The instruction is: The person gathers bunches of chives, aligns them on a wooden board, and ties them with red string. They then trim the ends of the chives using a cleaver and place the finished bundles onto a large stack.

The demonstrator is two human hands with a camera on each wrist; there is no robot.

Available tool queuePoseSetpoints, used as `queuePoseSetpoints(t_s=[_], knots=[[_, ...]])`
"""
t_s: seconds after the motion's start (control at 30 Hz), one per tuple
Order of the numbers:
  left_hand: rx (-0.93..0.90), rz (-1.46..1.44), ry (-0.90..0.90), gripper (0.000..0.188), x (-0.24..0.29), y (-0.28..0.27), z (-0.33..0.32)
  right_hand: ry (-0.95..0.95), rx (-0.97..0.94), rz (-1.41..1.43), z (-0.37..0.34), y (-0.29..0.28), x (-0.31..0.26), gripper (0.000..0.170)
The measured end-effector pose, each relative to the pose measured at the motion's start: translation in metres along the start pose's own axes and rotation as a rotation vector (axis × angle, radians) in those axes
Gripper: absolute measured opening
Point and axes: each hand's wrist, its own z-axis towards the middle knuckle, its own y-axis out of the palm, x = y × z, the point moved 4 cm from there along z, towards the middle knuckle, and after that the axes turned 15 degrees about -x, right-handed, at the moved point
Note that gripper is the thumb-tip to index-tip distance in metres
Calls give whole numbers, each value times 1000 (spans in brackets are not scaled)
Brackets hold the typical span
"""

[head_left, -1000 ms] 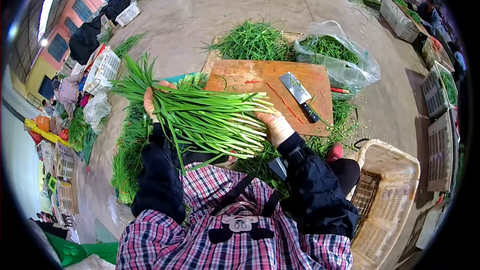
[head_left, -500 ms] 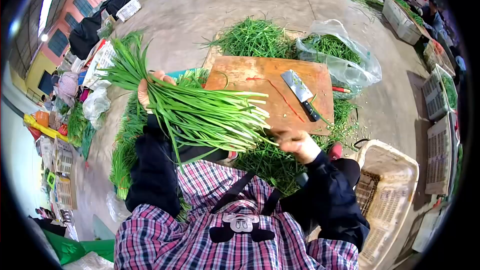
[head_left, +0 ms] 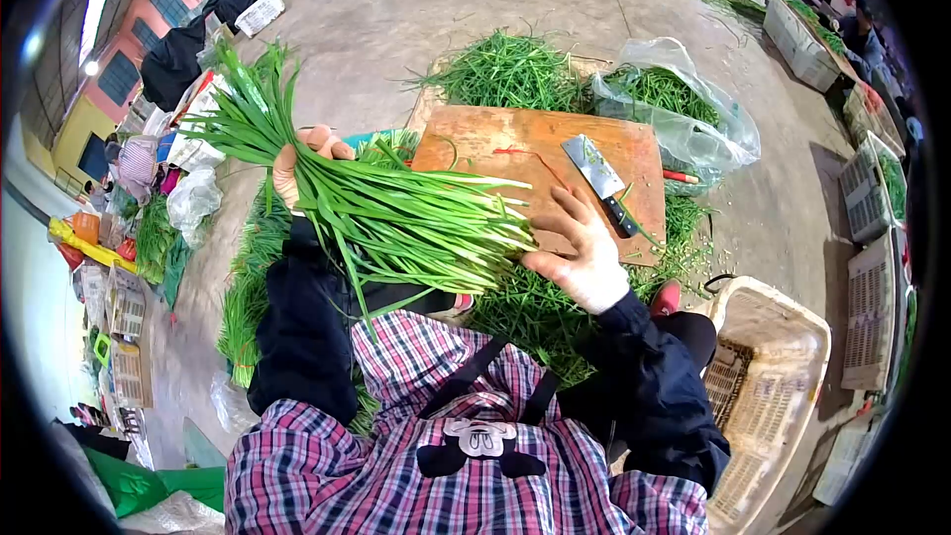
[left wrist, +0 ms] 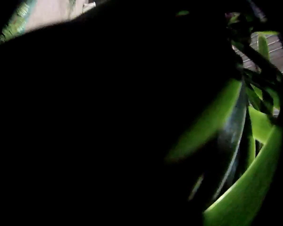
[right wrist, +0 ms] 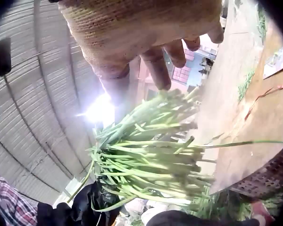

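Note:
My left hand (head_left: 287,178) grips a thick bunch of garlic chives (head_left: 416,218) near its leafy end, fingers and thumb around it. The pale stem ends point right, toward the near edge of a wooden board (head_left: 475,134). Beside those ends is my right hand (head_left: 586,256), its fingers spread and holding nothing. In the right wrist view that hand (right wrist: 146,28) hangs over the stem ends (right wrist: 155,155), fingertips close to them. Mostly dark, the left wrist view shows only some green leaves (left wrist: 250,179) at the right. A cleaver (head_left: 594,166) with a black handle lies on the board.
A red strip (head_left: 523,152) lies on the board. Behind it are a heap of loose greens (head_left: 515,74) and a clear plastic bag (head_left: 733,129) of greens. At right stands a plastic crate (head_left: 783,376); tied bundles (head_left: 243,322) lie at left. More trimmings cover the floor below the bunch.
My right hand has let go of the stem ends, drawn back to the right and spread its fingers. The left hand keeps its grip, and the bunch has shifted slightly left.

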Motion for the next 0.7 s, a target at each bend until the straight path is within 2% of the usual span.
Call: queuePoseSetpoints(t_s=[0.07, 0.1, 0.13, 0.17, 0.2, 0.27, 0.3, 0.33, 0.37, 0.47, 0.5, 0.53, 0.6, 0.63, 0.7], knots=[[-6, 58, -31, 24, -1, 4, 2, 22, 3, 97, 14, 19, 2, 49], [-109, 33, -47, 23, -8, 14, 8, 10, 19, 209, 19, 26, 1, 48], [-65, 27, -47, 19, -10, 16, 8, 0, 35, 322, 23, 33, 1, 46], [-20, 21, -47, 18, -12, 17, 7, 21, 68, 351, 27, 43, 5, 37], [22, 13, -47, 20, -15, 19, 7, 17, 54, 494, 29, 49, 11, 34], [-1, 55, -78, 19, -17, 22, 7, 6, 24, 780, 33, 57, 16, 26], [-24, 43, -87, 19, -17, 19, 7, -28, 60, 785, 30, 54, 13, 18], [-47, 30, -95, 19, -17, 17, 6, -17, 77, 786, 29, 53, 16, 17], [-14, 90, -118, 20, -18, 18, 6, -6, 94, 788, 27, 53, 21, 17], [344, 223, -123, 21, -22, 17, -4, 110, 165, 927, 19, 57, 34, 15], [368, 187, -104, 23, -25, 15, -7, 152, 165, 974, 15, 53, 31, 14], [230, 280, -139, 24, -24, 15, -3, 195, 166, 1020, 11, 51, 29, 14], [-48, 460, -209, 28, -25, 17, 4, 136, 207, 1071, 8, 54, 34, 16], [98, 299, -160, 31, -28, 9, -2, 136, 207, 1076, 6, 54, 37, 16], [44, 135, -211, 27, -35, 7, -1, 163, 213, 1059, 2, 54, 42, 17]])
